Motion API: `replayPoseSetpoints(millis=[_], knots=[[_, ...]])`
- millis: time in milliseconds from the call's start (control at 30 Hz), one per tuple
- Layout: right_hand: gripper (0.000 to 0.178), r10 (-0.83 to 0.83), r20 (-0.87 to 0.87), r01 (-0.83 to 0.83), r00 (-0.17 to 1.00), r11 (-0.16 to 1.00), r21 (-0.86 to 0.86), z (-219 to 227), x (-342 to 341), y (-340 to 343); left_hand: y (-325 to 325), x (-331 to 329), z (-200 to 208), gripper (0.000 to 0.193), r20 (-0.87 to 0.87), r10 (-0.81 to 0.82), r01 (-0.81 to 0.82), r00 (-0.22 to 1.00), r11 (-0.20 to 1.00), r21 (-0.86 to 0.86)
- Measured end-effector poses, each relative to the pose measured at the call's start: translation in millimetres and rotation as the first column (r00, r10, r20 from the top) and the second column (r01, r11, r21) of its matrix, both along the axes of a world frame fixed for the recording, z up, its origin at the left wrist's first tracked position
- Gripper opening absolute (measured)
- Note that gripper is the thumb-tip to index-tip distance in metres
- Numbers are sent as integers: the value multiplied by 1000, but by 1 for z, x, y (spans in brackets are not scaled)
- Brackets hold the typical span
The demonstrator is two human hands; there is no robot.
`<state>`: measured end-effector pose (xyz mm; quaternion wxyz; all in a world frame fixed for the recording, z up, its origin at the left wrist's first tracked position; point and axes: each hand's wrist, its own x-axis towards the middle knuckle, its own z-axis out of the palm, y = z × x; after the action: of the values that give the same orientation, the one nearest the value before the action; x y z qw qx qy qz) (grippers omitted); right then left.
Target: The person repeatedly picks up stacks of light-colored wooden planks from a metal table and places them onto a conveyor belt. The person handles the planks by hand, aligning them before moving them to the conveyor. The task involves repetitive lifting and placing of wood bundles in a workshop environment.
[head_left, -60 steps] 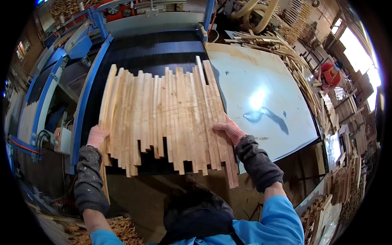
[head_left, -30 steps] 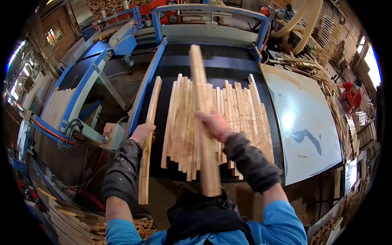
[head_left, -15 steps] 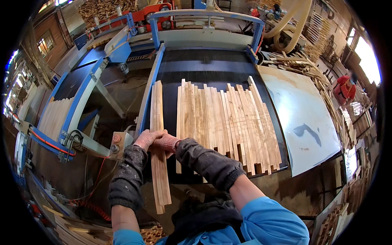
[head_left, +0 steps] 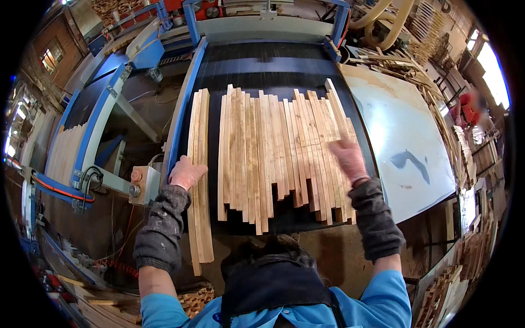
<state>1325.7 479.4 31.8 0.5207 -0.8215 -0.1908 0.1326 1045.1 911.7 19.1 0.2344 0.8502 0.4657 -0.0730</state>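
Note:
My left hand [head_left: 187,173], in a pink glove, is closed over a pair of long pale wooden strips [head_left: 199,218] at the left of the belt, thumb on their right side. The strips' near ends hang past the belt's front edge. My right hand [head_left: 350,158], gloved too and smeared by motion, is above the right side of a wide row of wooden strips [head_left: 262,153]. Its fingers look spread, with nothing in them. The row lies side by side on the black belt [head_left: 246,71], with uneven ends and a gap to the left pair.
A blue-framed machine [head_left: 268,24] spans the belt's far end. Left stands a control box [head_left: 145,185] with buttons, and beyond it another conveyor [head_left: 82,104] carrying strips. A metal sheet [head_left: 407,147] lies to the right; scrap wood [head_left: 394,68] and a person in red [head_left: 467,112] are farther off.
My right hand has left the left-hand strips and swung right to the far side of the row. My left hand stays at the left strips. The view has shifted.

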Motion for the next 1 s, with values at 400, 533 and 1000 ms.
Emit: replayPoseSetpoints(millis=[400, 533, 1000], knots=[[64, -257, 27, 242, 966, 867, -436, -53, 70, -87, -15, 9, 8, 116, -388, -34, 127, 921, 968, 218], [73, -274, 130, 294, 953, 727, -620, -40, 60, -64, -14, -21, -23, 100, -257, -214, 323, 942, 784, 531], [81, -191, 68, 198, 979, 824, -531, -39, 25, 24, -34, -136, 53, 54, 546, -369, 134, 752, 897, 421]])
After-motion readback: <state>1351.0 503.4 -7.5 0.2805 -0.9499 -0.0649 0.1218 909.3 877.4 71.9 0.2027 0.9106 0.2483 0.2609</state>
